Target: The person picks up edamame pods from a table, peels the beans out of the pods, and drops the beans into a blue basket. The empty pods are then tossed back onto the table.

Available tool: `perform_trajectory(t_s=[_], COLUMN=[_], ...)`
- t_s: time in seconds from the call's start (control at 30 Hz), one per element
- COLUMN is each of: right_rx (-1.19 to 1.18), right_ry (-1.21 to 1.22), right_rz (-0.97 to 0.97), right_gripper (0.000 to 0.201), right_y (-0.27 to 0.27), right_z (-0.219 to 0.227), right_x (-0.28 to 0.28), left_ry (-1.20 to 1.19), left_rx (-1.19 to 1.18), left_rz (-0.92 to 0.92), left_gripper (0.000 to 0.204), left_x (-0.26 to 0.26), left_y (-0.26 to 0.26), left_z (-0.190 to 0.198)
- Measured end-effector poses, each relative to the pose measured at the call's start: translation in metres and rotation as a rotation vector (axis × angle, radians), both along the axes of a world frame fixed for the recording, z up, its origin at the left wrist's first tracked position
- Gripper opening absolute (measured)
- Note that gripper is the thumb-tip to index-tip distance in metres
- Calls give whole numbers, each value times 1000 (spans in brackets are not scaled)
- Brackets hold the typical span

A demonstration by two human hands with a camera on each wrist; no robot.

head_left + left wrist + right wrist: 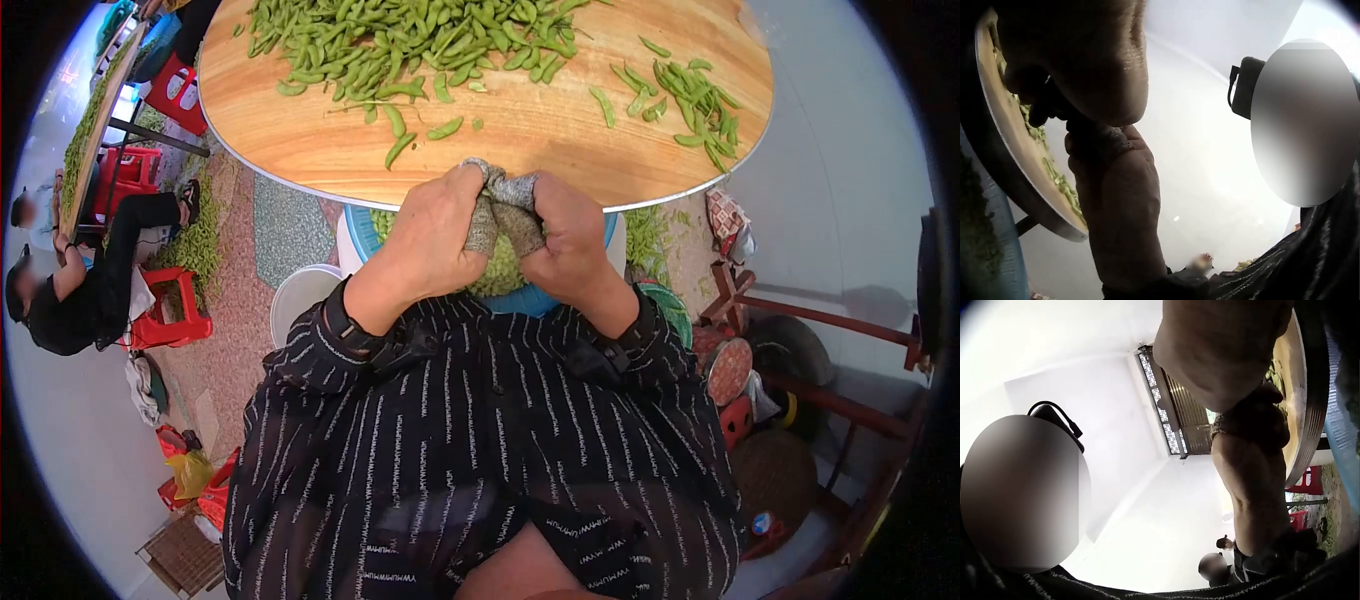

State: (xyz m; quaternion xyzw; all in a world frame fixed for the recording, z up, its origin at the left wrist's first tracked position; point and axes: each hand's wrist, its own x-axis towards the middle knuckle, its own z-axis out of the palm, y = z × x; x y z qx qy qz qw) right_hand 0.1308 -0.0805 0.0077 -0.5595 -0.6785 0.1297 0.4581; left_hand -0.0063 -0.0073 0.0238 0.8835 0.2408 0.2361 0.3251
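At frame centre, both the left hand and right hand curl tightly round a soft, light grey cloth, probably best gripped at its bunched top.

My cloth is speckled grey. The pods are bright green on a pale, grained wooden worktop with a silver rim. My sleeves are black with thin white dashed stripes. The basin is blue, the stools red, the bucket white.
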Motion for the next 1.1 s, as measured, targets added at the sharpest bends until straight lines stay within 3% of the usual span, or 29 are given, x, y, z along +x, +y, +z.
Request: perform_trajectory(t_s=[0.1,0.17,0.2,0.27,0.4,0.47,0.5,0.57,0.63,0.7,0.73,0.77,0.8,0.87,0.9,1.03,1.1], right_rx=[77,-198,-196,-426,-392,-29,-23,52,4,-41,-99,-159,-155,-346,-339,-371,-371], right_ry=[178,723,722,980,781,290,288,1,98,193,446,700,696,888,884,923,882], right_rz=[1,19,18,74,6,16,13,45,53,61,73,86,88,126,128,162,176], right_gripper=[16,15,15,14,14,14,14,16,15,15,14,13,13,11,11,11,12], right_y=[1,2,2,1,-3,-4,-5,-5,-5,-5,-4,-4,-5,-7,-6,-5,-8], right_z=[3,6,4,0,4,5,5,6,7,7,5,3,2,1,2,-1,0], right_x=[-2,-1,2,8,-1,-5,-5,-1,-1,0,1,2,4,11,12,14,10], left_ry=[-64,-50,-41,-13,94,82,66,9,-43,-158,-162,-171,-178,-197,-213,-183,-167], left_rx=[-51,-90,-123,-83,-98,-31,41,19,-8,-182,-172,-367,-564,-637,-715,-622,-610], left_rz=[-39,-43,-48,-51,-40,-52,-70,-74,-74,-81,-82,-95,-109,-109,-104,-41,-46], left_gripper=[25,22,19,17,18,19,21,22,24,24,24,21,19,15,12,22,14], left_x=[0,0,0,0,-4,-5,-4,-4,-4,-2,-2,-3,-4,-5,-5,-3,-3], left_y=[5,7,8,10,9,7,7,6,5,8,9,9,9,10,10,11,11], left_z=[-5,-2,-1,-1,4,4,5,6,-1,-13,-14,-14,-14,-13,-13,-21,-25])
